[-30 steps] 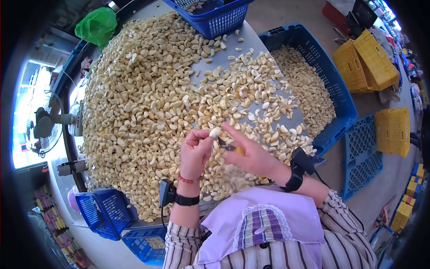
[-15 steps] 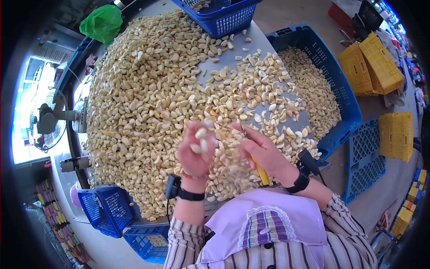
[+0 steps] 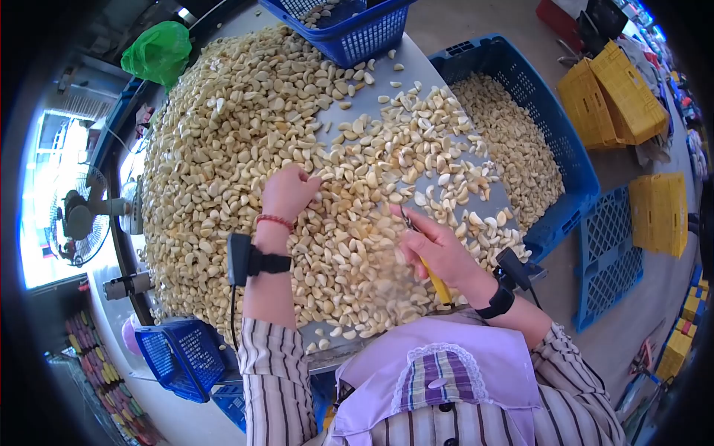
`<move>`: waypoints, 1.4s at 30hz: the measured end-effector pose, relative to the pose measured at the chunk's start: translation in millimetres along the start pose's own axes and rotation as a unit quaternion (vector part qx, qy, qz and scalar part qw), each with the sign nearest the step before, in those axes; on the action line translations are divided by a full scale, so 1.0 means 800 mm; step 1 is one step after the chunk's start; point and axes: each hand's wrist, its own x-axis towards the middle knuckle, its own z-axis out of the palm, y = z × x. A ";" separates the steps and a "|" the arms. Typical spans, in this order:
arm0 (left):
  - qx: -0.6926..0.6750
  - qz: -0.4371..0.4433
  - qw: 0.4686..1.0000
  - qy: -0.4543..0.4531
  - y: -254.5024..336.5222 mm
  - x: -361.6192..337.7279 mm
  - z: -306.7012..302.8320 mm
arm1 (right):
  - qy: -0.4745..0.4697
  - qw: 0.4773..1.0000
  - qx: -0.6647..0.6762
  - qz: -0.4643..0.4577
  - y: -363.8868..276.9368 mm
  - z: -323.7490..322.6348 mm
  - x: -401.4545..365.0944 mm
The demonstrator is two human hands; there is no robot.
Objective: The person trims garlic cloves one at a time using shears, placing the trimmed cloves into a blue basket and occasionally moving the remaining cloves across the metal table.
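Note:
A large heap of pale peeled garlic cloves covers most of the grey table. My left hand rests on the heap with its fingers curled down into the cloves. What lies inside those fingers is hidden; one clove shows beside the thumb. To the right, over the front part of the cloves, my right hand is closed around a small knife with a yellow handle. Its thin metal end points up and away between thumb and forefinger. The cloves below this hand look blurred.
A deep blue crate full of cloves stands beyond the table's right edge. One blue basket sits at the far edge, another blue basket at the front left. A fan and a green bag are left; yellow crates lie right.
My left hand has moved left and away from me, down onto the heap; the cloves seen in its fingers earlier no longer show. The right hand keeps the knife in nearly the same place.

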 end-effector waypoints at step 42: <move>-0.670 -0.124 0.725 -0.098 0.044 -0.067 0.041 | 0.028 0.994 -0.064 -0.082 -0.005 -0.011 0.000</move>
